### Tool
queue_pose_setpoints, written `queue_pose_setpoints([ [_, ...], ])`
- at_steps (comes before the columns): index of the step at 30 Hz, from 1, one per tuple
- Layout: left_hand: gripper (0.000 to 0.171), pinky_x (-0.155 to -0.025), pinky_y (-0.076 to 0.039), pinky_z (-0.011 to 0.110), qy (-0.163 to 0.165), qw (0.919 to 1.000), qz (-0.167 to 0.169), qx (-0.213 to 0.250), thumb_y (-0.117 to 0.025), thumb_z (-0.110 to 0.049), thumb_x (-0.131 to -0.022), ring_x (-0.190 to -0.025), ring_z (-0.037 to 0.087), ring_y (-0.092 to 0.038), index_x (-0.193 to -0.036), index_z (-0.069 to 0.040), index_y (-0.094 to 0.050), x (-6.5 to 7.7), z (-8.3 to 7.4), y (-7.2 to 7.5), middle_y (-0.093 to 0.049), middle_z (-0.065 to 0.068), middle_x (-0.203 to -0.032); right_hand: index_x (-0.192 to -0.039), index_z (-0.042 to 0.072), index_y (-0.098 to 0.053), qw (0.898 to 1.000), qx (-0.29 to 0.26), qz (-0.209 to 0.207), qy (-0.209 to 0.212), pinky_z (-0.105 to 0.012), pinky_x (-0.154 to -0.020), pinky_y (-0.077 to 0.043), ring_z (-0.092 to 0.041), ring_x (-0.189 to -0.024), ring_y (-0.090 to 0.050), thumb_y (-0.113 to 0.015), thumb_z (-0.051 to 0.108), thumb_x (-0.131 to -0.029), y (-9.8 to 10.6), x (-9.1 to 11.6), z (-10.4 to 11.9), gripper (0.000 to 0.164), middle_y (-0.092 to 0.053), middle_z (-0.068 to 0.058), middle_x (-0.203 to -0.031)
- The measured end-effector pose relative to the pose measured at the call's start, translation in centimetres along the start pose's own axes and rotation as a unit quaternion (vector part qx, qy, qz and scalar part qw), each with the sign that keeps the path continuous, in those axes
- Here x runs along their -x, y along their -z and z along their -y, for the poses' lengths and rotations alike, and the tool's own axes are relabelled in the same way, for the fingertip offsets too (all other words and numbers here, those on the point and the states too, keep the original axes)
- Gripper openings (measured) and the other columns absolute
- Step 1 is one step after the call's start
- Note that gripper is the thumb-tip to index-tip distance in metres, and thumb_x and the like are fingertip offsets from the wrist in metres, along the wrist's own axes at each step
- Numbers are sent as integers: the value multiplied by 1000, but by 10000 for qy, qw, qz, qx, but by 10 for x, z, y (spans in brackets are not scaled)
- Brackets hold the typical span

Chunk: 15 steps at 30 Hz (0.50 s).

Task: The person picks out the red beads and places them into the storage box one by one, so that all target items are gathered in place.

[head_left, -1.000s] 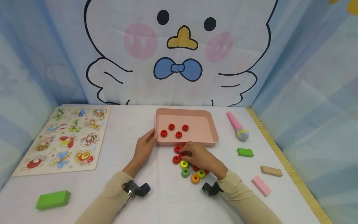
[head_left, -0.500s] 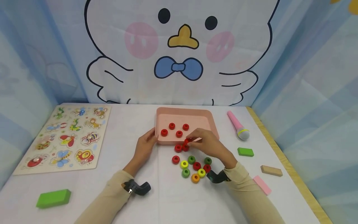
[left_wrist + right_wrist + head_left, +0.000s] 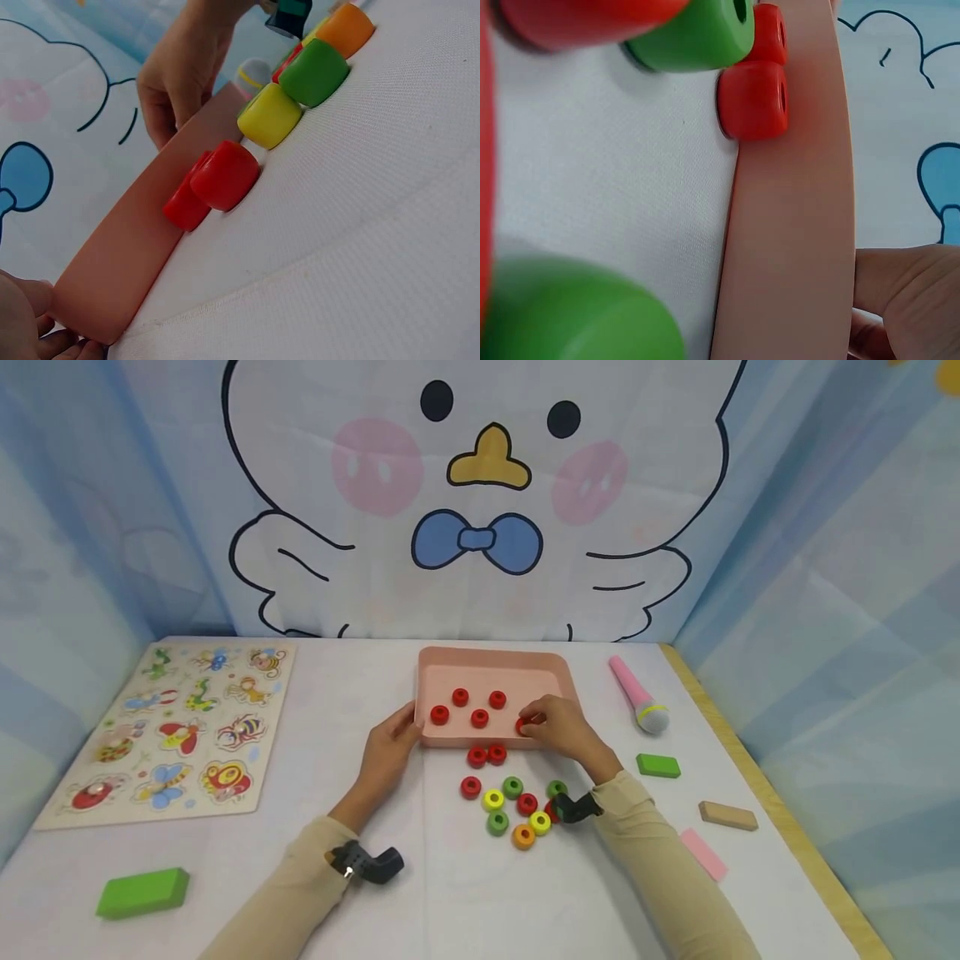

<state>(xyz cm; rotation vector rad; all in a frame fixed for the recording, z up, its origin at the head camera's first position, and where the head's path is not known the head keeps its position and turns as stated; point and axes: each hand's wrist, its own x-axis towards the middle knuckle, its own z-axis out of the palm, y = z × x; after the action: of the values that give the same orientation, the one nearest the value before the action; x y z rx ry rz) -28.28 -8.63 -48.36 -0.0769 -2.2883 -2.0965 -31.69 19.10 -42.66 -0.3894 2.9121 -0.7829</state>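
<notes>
A pink tray (image 3: 501,667) stands at the middle of the table, with several red ring-shaped beads (image 3: 479,718) spread inside it. My left hand (image 3: 388,752) grips the tray's left front corner; in the left wrist view its thumb and fingers (image 3: 64,343) lie at that corner. My right hand (image 3: 561,727) is over the tray's front right part and pinches a red bead (image 3: 521,726) low over the tray floor. Two red beads (image 3: 225,175) sit right at the tray's front wall, outside it. In the right wrist view the tray wall hides the right fingertips.
Nearer me lie loose red, green (image 3: 497,822), yellow (image 3: 492,800) and orange (image 3: 523,837) beads, below the right wrist. To the right are a pink toy microphone (image 3: 637,695) and several blocks (image 3: 728,816). A picture puzzle board (image 3: 176,727) and green block (image 3: 143,893) lie left.
My right hand has picked a red bead from the group in front of the tray and carried it up and right, over the wall into the tray. The left hand stays put.
</notes>
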Motion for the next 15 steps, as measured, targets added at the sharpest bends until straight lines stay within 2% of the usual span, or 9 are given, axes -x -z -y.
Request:
queue_pose_setpoints([
  [4, 48, -110, -36, 33, 56, 10000, -20, 27, -56, -16, -101, -137, 21, -40, -145, -1, -45, -2, 0, 1, -48, 13, -146, -110, 5, -74, 9999, 54, 107, -47, -35, -82, -55, -22, -93, -61, -73, 10, -88, 1, -4, 3, 22, -67, -7, -101],
  [9, 48, -110, -36, 34, 22, 10000, -51, 28, -56, -13, -100, -137, 23, -40, -145, 0, -46, -2, 0, 1, -48, 15, -145, -117, 4, -71, 9998, -13, 124, -163, -37, -86, -55, -24, -100, -61, -72, 14, -91, 5, -1, 6, 29, -65, -9, -111],
  [15, 47, -110, -36, 33, -24, 10000, -37, -32, -56, -14, -100, -137, 21, -41, -145, -1, -47, -1, 0, 1, -49, 13, -145, -121, 3, -68, 9994, -314, -43, 169, -43, -89, -55, -27, -105, -61, -70, 15, -92, 17, 23, 8, 31, -63, -12, -120],
])
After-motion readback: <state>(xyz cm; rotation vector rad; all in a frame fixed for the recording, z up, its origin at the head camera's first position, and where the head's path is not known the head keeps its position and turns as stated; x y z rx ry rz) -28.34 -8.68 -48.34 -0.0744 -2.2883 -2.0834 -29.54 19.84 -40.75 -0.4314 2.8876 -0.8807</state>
